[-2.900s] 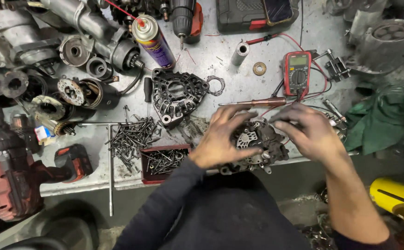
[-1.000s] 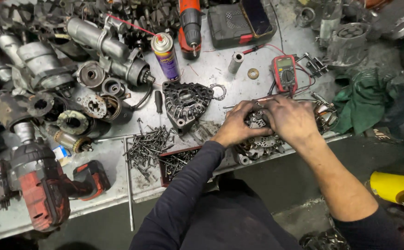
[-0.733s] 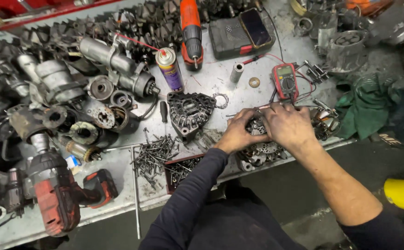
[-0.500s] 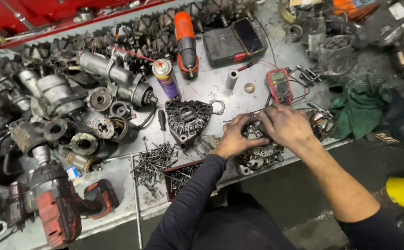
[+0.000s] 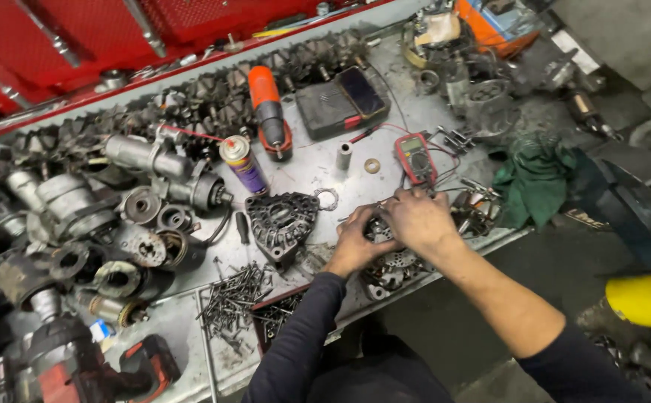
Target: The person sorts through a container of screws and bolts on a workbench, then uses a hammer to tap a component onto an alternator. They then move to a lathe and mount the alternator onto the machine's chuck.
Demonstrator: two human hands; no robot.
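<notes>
Both hands rest on a greasy metal alternator part (image 5: 389,265) at the front edge of the grey workbench (image 5: 318,168). My left hand (image 5: 355,242) grips its left side, fingers curled around the casing. My right hand (image 5: 418,220) lies over the top of it, fingers bent down onto the metal. A black ribbed alternator housing (image 5: 280,222) stands just left of my left hand. A red multimeter (image 5: 415,158) with its leads lies just beyond my right hand.
A spray can (image 5: 241,164), an orange power tool (image 5: 269,112) and a black case (image 5: 340,101) sit further back. Starter motors and housings (image 5: 116,216) crowd the left. Loose screws (image 5: 236,295) and a small red tray (image 5: 277,317) lie front left. A green rag (image 5: 534,179) lies right.
The view has drawn back and swung, showing more of the bench and the red cabinet behind. Both hands have stayed on the alternator part, shifting only slightly.
</notes>
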